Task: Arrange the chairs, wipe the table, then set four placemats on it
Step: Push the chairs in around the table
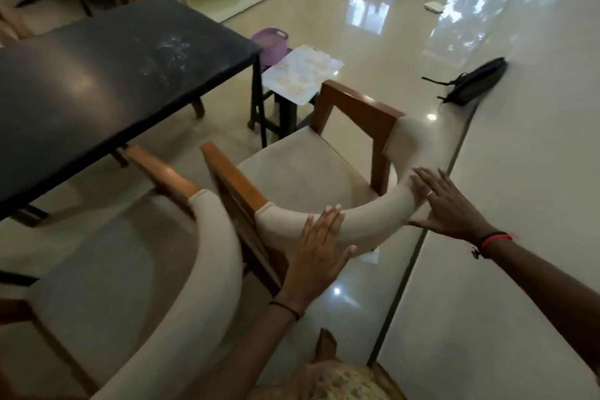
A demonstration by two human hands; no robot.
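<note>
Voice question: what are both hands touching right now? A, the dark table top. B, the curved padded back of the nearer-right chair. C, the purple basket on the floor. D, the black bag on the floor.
B: the left hand and the right hand both lie with straight fingers against the chair's curved padded back, one toward each end of the curve.

A dark table (97,81), whitish smears (172,52) near its far right corner, stands on glossy floor tiles (406,42); off its right edge a stool (285,114) carries pale placemats (302,75), with a purple basket (272,42) behind and a black bag (477,81) lying farther right
</note>
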